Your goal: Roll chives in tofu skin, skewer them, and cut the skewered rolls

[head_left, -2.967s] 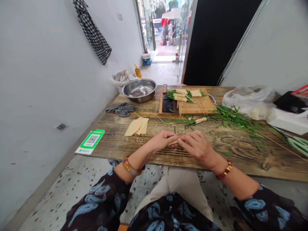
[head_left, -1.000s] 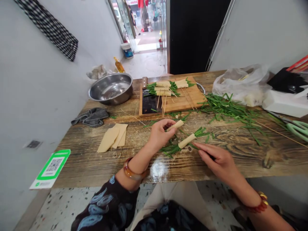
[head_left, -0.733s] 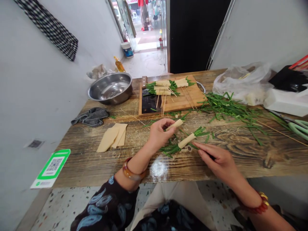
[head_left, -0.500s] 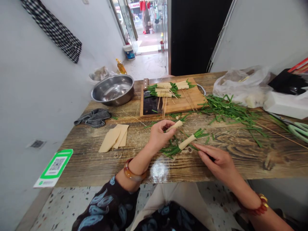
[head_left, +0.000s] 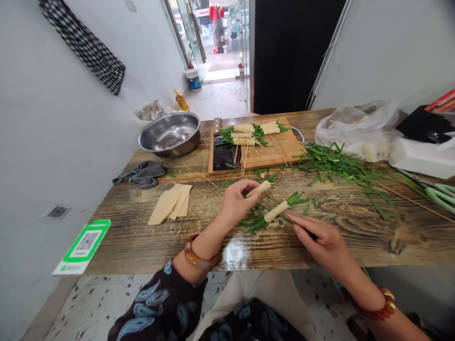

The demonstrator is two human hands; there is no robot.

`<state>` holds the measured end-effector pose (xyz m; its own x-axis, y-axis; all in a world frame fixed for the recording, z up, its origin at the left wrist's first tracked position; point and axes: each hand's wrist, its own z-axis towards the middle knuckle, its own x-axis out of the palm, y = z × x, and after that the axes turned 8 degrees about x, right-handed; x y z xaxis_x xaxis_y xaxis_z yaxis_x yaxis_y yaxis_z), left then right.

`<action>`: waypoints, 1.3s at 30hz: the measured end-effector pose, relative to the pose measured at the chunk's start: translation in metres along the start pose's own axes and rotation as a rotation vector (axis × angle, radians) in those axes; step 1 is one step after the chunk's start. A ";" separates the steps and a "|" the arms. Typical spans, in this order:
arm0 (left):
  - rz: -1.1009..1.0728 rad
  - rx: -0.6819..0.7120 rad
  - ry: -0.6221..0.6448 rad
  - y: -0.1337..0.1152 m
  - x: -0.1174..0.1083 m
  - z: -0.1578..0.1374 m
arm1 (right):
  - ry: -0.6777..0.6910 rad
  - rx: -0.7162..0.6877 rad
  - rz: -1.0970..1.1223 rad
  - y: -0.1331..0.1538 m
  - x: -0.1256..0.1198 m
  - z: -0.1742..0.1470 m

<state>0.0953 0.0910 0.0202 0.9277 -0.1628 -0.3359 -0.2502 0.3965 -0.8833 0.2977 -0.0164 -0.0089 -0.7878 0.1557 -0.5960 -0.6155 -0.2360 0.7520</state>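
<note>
My left hand (head_left: 237,201) is closed around a tofu-skin roll (head_left: 261,188) with chives poking from its far end. A second tofu-skin roll (head_left: 276,211), filled with chives at both ends, lies between my hands, just below the first. My right hand (head_left: 322,237) is pinched, its fingertips close to this second roll. A thin bamboo skewer (head_left: 272,197) runs from the first roll toward my right fingertips, partly hidden behind the second roll. Flat tofu-skin sheets (head_left: 170,203) lie to the left of my left hand.
A cutting board (head_left: 277,154) at the back holds several skewered rolls and a knife (head_left: 227,156). Loose chives (head_left: 337,163), a plastic bag (head_left: 355,125) and scissors (head_left: 441,194) are on the right. A steel basin (head_left: 170,135) and grey cloth (head_left: 142,174) stand left.
The whole view has shifted slightly. Both hands keep nearly the same pose, with the first roll still in my left hand.
</note>
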 end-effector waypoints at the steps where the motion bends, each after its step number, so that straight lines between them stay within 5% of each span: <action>1: 0.000 0.001 0.001 0.000 0.000 0.000 | 0.001 0.003 0.001 -0.001 0.000 0.000; 19: 0.216 0.122 -0.041 -0.006 -0.002 -0.004 | 0.005 0.065 0.029 0.001 0.002 0.002; 39: 0.061 0.154 0.101 -0.005 0.001 -0.007 | 0.009 0.080 0.054 0.005 -0.001 0.002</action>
<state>0.0958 0.0826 0.0225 0.8777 -0.2211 -0.4251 -0.2524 0.5408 -0.8024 0.2956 -0.0159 -0.0039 -0.8201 0.1358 -0.5559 -0.5720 -0.1664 0.8032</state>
